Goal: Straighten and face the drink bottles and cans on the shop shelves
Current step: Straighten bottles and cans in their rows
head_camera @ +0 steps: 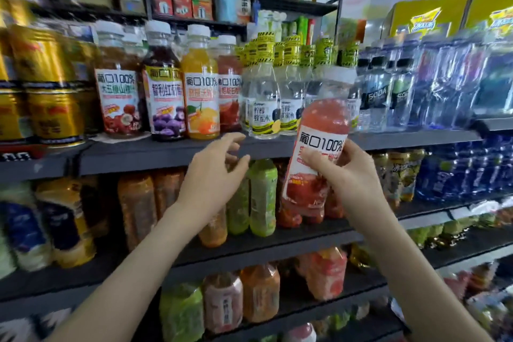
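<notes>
My right hand (352, 180) grips a pink-red juice bottle (319, 144) with a white cap and white label, held tilted in front of the shelf, off the shelf board. My left hand (213, 175) hovers with fingers loosely spread just below the front edge of the dark shelf (166, 153), holding nothing. On that shelf stand juice bottles of the same brand: a lychee one (119, 86), a purple plum one (165, 89), an orange one (201, 86) and a red one (229, 86), labels facing out.
Gold cans (52, 86) stand at the left of the shelf. Clear lemon-honey water bottles with yellow caps (265, 91) and soda water bottles (374, 91) fill the right. Lower shelves hold green, orange and blue bottles (262, 197). Cartons sit on top.
</notes>
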A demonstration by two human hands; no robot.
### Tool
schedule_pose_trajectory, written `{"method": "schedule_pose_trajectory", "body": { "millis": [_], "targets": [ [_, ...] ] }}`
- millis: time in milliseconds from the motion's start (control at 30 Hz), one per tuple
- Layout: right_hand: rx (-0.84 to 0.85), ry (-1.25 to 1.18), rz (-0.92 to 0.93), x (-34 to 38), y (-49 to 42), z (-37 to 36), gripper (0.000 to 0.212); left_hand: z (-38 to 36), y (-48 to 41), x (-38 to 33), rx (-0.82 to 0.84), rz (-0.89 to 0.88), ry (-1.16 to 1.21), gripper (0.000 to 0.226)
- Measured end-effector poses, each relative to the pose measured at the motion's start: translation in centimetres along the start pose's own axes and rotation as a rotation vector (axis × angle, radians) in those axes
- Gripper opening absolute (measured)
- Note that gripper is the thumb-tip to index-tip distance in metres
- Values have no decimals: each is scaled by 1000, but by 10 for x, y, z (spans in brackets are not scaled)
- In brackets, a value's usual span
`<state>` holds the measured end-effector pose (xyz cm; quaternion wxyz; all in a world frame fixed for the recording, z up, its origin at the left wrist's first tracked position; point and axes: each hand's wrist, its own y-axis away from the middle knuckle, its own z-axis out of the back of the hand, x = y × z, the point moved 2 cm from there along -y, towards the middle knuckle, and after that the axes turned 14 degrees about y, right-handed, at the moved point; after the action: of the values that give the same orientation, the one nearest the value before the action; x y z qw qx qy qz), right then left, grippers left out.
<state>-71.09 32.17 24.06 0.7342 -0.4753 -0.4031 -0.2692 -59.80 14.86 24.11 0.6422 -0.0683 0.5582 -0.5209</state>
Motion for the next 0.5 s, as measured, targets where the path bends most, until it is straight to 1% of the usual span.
{"method": "schedule_pose_trajectory", "body": {
  "millis": [100, 167, 300, 400, 500],
  "targets": [
    [62, -11, 116, 15, -29, -19, 28, 11, -7, -3, -116, 32, -59, 37],
    [84, -43, 174, 27, -46, -39, 32, 22, -12, -5, -176, 27, -105, 39],
    [66, -72, 220, 43, -72, -78, 35, 50, -29, -2, -266, 28, -238, 44],
    [9, -35, 266, 50, -86, -100, 39, 67, -43, 4, -315, 60, -329, 49],
    [10, 41, 291, 51, -93, -113, 32, 77, -51, 9, -337, 79, -390, 51]
  ]
}}
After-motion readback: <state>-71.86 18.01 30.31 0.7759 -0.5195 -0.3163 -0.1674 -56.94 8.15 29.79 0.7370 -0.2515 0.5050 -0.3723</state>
